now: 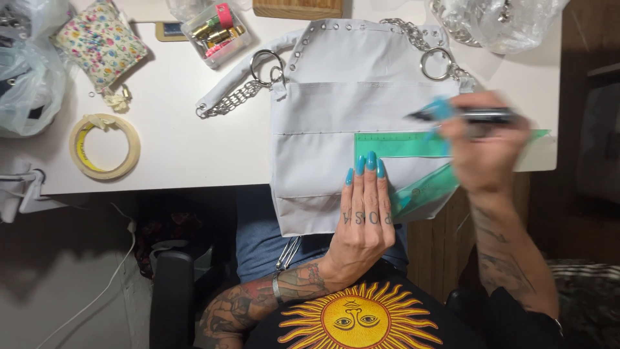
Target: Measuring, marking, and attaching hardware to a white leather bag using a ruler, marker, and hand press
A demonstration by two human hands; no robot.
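My left hand (365, 213) lies flat, fingers together, pinning the green ruler (400, 145) onto the white bag (336, 110), which feels soft and floppy. My right hand (484, 145) pinches a pen (478, 116) above the ruler.

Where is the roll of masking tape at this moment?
In the head view, the masking tape roll lies flat on the left of the white table, below the floral pouch and left of the white bag.

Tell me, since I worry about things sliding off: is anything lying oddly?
The white bag hangs over the table edge toward the lap, pinned by the left hand; the green ruler overshoots its right side.
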